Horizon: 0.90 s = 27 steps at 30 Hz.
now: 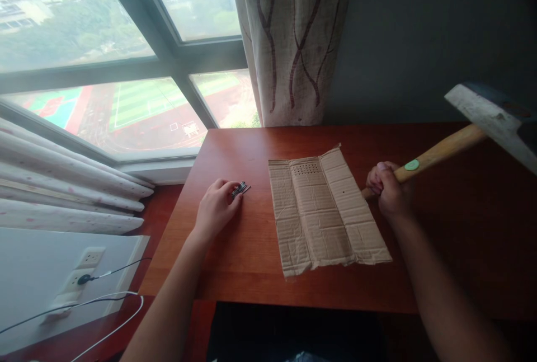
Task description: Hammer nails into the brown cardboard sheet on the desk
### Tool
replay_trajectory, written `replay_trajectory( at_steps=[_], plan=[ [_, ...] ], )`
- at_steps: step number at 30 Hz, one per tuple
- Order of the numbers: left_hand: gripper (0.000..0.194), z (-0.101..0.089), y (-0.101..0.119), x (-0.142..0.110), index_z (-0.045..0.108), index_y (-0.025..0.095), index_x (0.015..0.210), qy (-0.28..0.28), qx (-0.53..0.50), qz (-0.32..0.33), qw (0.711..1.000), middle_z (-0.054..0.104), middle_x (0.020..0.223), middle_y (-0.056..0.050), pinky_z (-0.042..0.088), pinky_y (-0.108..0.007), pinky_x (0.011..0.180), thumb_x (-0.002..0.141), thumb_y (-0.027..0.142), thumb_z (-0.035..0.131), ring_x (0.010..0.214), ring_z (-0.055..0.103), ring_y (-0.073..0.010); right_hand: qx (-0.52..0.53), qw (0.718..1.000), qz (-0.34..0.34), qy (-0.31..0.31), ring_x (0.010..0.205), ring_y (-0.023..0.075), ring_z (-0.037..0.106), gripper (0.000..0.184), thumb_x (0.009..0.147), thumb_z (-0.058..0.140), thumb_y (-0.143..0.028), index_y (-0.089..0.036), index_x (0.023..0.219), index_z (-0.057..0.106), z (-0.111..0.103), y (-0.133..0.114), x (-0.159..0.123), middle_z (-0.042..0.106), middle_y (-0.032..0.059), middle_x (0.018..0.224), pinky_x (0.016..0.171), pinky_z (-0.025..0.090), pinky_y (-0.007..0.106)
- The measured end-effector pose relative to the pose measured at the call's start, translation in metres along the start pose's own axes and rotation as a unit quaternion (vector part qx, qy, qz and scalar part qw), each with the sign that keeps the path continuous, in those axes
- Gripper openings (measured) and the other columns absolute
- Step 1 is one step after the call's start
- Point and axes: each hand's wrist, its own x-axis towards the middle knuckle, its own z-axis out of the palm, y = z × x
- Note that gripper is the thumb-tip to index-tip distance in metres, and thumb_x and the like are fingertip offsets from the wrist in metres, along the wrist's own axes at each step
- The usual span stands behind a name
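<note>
My right hand [388, 188] is closed round the wooden handle of a hammer [440, 152], whose pale metal head [495, 121] is raised to the upper right above the table. My left hand [216, 208] rests on the red-brown table [251, 239], its fingertips pinched on a small bundle of dark nails [240, 188]. Between the hands lies a flattened, creased piece of cardboard [325, 211] with a patch of small holes near its far edge and one dark dot near its right side.
A patterned curtain [293, 37] hangs behind the table's far edge beside a large window [126, 71]. At lower left, a white power strip [79, 278] with a plugged-in cable sits on a white ledge. A dark wall stands behind the table.
</note>
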Motion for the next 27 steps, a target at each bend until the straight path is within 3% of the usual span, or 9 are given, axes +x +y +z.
replay_trajectory(
  at_steps=[8,27],
  plan=[
    [0.023,0.0022,-0.0019,0.0015,0.073,0.024,0.11,0.005,-0.015,0.026,1.0,0.07,0.104,-0.006,0.054,-0.032,0.075,0.094,0.032,0.058,0.082,0.068,-0.0193,-0.005,1.0,-0.001,0.0,0.041,0.0114,0.033,0.05,0.094,0.066,-0.043,-0.024,0.054,0.041,-0.0013,0.0019,0.0001,0.036,-0.0039,0.046,0.038,0.023,0.029],
    [0.023,0.0034,0.0014,0.0067,0.075,0.024,0.109,-0.009,-0.021,0.07,0.997,0.07,0.106,-0.006,0.055,-0.033,0.083,0.097,0.03,0.056,0.085,0.067,-0.02,0.002,1.0,0.004,-0.001,0.041,0.0105,0.032,0.05,0.094,0.065,-0.044,-0.024,0.055,0.041,-0.0006,0.0008,-0.0004,0.035,-0.0045,0.047,0.038,0.023,0.028]
  ],
)
